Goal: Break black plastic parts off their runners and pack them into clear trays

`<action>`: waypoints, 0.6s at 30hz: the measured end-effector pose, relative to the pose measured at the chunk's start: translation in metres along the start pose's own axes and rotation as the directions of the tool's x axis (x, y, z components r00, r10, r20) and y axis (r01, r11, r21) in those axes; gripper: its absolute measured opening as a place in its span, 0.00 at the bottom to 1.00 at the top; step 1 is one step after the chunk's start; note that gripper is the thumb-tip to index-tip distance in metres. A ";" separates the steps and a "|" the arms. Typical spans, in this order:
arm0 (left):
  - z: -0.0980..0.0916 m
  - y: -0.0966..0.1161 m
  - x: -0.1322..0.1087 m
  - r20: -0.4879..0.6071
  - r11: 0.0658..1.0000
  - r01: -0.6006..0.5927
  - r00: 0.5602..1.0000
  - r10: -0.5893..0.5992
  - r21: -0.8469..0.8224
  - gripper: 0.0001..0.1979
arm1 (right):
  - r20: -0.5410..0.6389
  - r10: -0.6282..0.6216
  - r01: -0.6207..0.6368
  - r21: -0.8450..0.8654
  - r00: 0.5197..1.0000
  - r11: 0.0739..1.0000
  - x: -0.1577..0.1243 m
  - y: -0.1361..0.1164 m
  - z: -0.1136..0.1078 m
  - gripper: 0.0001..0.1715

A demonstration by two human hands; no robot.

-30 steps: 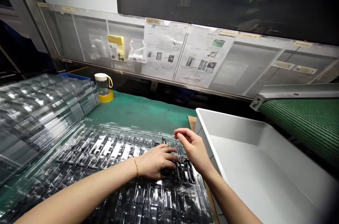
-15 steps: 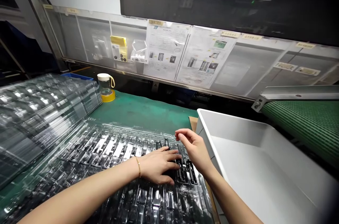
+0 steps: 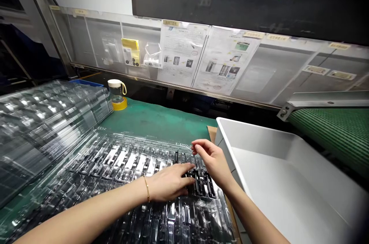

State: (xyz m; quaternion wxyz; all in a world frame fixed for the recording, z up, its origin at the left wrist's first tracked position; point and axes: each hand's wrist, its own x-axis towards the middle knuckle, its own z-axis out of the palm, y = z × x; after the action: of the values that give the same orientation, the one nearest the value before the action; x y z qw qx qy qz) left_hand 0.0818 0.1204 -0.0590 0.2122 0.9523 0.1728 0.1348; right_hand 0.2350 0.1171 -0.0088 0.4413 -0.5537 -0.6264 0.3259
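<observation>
A clear plastic tray [image 3: 127, 161] with rows of narrow slots lies across the green table. Several black parts [image 3: 209, 184] sit in its slots at the right side. My left hand [image 3: 172, 181], with a thin bracelet at the wrist, rests palm down over these parts, its fingers apart. Whatever lies beneath its palm is hidden. My right hand [image 3: 211, 159] hovers over the tray's back right corner, thumb and index finger curled together; whether something small is between them is hard to make out.
Stacked clear trays [image 3: 52, 121] stand at the left, beside a cup [image 3: 117, 91] on a yellow tape roll [image 3: 119, 104]. A large white bin [image 3: 259, 167] is at the right, below a green conveyor belt [image 3: 334, 125]. Papers [image 3: 184, 55] hang behind the green table [image 3: 155, 117].
My left hand has shifted slightly left and its fingers have drawn closer, showing more of the black parts. My right hand has barely moved. The camera view has shifted slightly.
</observation>
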 end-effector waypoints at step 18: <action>-0.014 0.055 -0.023 0.109 0.997 -0.034 0.994 0.026 0.074 0.15 | 0.007 0.010 -0.010 -0.009 1.000 1.000 -0.001 0.000 0.000 0.09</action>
State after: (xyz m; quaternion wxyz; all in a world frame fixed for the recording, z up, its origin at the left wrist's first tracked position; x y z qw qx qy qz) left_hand 0.0710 0.0695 -0.0258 0.1830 0.9681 0.1518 0.0796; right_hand 0.2350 0.1159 -0.0093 0.4349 -0.5578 -0.6265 0.3274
